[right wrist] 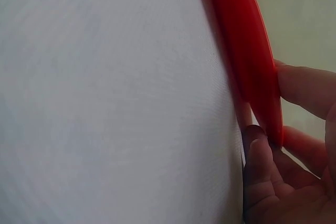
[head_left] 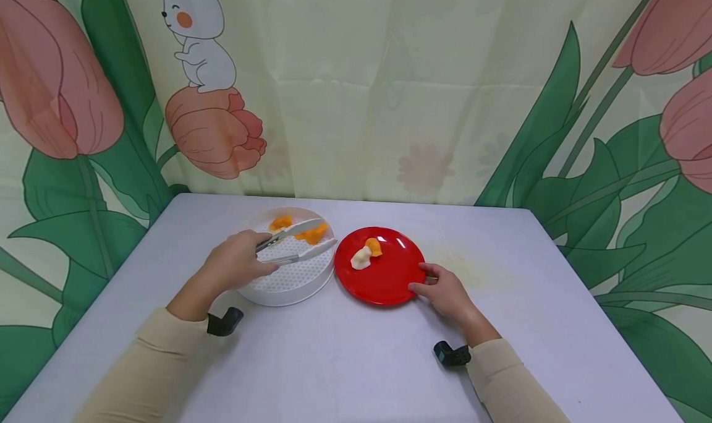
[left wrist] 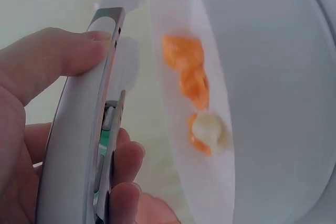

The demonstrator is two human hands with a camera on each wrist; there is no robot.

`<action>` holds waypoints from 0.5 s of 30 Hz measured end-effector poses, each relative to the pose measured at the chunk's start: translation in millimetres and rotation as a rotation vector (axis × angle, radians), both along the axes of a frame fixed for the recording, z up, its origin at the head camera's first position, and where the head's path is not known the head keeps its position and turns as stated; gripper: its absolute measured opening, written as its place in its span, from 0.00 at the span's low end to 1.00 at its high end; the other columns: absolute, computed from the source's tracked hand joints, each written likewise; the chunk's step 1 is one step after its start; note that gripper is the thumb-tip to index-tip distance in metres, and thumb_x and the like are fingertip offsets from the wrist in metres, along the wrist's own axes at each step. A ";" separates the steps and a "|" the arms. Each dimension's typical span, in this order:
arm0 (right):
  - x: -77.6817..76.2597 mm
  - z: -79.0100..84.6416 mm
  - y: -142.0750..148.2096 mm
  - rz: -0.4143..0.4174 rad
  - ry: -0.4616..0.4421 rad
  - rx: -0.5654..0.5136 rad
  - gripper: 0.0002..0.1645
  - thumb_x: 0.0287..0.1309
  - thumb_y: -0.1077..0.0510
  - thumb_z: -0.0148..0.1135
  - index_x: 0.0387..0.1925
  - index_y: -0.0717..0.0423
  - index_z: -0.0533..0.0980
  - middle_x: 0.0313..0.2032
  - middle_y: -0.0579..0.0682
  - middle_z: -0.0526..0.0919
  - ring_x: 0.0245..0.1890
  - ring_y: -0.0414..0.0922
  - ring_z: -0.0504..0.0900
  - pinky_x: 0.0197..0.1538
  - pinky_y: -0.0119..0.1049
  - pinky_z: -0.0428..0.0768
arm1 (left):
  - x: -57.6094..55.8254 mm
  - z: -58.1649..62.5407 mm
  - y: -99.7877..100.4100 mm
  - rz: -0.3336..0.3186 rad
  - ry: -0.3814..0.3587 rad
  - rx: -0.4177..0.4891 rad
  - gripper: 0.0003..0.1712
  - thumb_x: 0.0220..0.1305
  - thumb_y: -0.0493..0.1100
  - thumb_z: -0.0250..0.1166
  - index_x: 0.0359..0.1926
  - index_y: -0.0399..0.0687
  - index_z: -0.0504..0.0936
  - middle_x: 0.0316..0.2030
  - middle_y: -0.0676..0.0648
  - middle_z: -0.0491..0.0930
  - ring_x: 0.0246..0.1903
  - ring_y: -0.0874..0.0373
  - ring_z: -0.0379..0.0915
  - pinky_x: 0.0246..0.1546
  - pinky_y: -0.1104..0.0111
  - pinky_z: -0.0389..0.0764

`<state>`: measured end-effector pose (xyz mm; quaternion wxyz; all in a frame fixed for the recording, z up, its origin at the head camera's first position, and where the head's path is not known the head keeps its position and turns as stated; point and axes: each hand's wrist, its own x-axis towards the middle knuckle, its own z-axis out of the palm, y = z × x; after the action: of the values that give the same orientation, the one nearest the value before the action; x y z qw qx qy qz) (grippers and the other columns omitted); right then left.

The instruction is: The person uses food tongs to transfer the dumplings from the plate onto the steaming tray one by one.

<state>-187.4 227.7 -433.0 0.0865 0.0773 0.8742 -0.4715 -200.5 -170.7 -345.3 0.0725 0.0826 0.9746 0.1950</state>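
Note:
My left hand (head_left: 236,263) grips a pair of metal tongs (left wrist: 76,124) with pale tips. In the head view the tongs' spread arms reach over a round white steamer tray (head_left: 286,298) with a perforated floor; nothing sits between their tips. Several orange dumpling-like pieces (head_left: 314,233) lie toward the tray's back, and the left wrist view shows a whitish piece (left wrist: 207,128) beside them. At its right edge, a red plate (head_left: 384,287) is pinched by my right hand (head_left: 447,293), thumb above and fingers underneath. One white piece (head_left: 361,259) and one orange piece (head_left: 374,247) rest on the plate.
A white-covered table (head_left: 345,361) carries the tray and plate side by side, nearly touching. Behind the table hangs a curtain (head_left: 356,101) printed with tulips and a rabbit. A small black camera sits on each wrist, the left camera (head_left: 225,322) close to the tray.

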 end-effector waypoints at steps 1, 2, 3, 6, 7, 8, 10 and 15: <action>0.2 0.1 -0.1 0.000 0.001 0.000 0.44 0.57 0.52 0.72 0.71 0.57 0.65 0.63 0.61 0.71 0.57 0.57 0.73 0.47 0.40 0.83 | 0.9 -0.3 3.3 -0.013 0.003 -0.003 0.42 0.57 0.50 0.74 0.68 0.35 0.71 0.55 0.34 0.77 0.45 0.44 0.73 0.46 0.50 0.79; 0.2 -0.1 -0.1 -0.001 0.000 0.000 0.43 0.57 0.53 0.73 0.71 0.57 0.65 0.63 0.60 0.71 0.57 0.57 0.73 0.47 0.40 0.83 | 1.6 -1.0 6.3 -0.028 0.009 -0.004 0.42 0.57 0.50 0.74 0.68 0.35 0.72 0.54 0.35 0.78 0.45 0.45 0.73 0.46 0.50 0.79; 0.1 -0.4 0.0 0.004 0.001 0.003 0.43 0.57 0.52 0.72 0.71 0.57 0.65 0.63 0.61 0.71 0.57 0.57 0.73 0.47 0.40 0.83 | 2.3 -1.8 9.1 -0.042 0.017 -0.008 0.42 0.57 0.50 0.74 0.67 0.35 0.72 0.54 0.35 0.78 0.46 0.45 0.73 0.46 0.50 0.78; 0.0 -0.9 -0.1 0.007 0.003 0.007 0.43 0.58 0.52 0.72 0.71 0.57 0.65 0.63 0.60 0.71 0.57 0.57 0.73 0.47 0.40 0.83 | 4.6 -3.8 17.5 -0.080 0.039 -0.006 0.41 0.56 0.50 0.75 0.66 0.36 0.74 0.55 0.37 0.78 0.48 0.45 0.74 0.48 0.48 0.78; -0.2 -1.2 0.1 0.009 0.005 0.009 0.43 0.58 0.52 0.72 0.71 0.57 0.65 0.63 0.60 0.71 0.57 0.57 0.73 0.47 0.40 0.83 | 5.0 -4.6 20.3 -0.087 0.045 -0.005 0.40 0.55 0.50 0.75 0.66 0.36 0.74 0.55 0.37 0.78 0.48 0.45 0.74 0.48 0.48 0.78; -0.3 -1.4 0.2 0.010 0.007 0.010 0.43 0.58 0.52 0.72 0.71 0.58 0.65 0.63 0.61 0.71 0.57 0.57 0.73 0.47 0.40 0.83 | 5.2 -5.5 23.2 -0.095 0.050 -0.003 0.40 0.55 0.50 0.75 0.65 0.36 0.75 0.55 0.38 0.79 0.48 0.46 0.74 0.48 0.49 0.78; -0.4 -1.4 0.5 0.008 0.008 0.009 0.43 0.58 0.52 0.72 0.71 0.57 0.65 0.63 0.60 0.72 0.57 0.57 0.73 0.47 0.40 0.83 | 5.4 -7.1 29.0 -0.108 0.054 0.003 0.39 0.54 0.49 0.75 0.64 0.37 0.76 0.54 0.40 0.80 0.46 0.47 0.74 0.47 0.50 0.79; -0.6 -1.8 0.9 0.005 0.007 0.012 0.43 0.58 0.52 0.72 0.71 0.57 0.65 0.61 0.60 0.72 0.56 0.56 0.73 0.46 0.39 0.83 | 5.8 -10.4 44.2 -0.113 0.046 0.004 0.37 0.53 0.48 0.76 0.62 0.39 0.78 0.48 0.43 0.81 0.40 0.51 0.73 0.39 0.58 0.81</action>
<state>-188.0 228.6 -434.9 0.0842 0.0738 0.8776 -0.4662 -194.7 -126.5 -355.7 0.0606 0.1423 0.9694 0.1905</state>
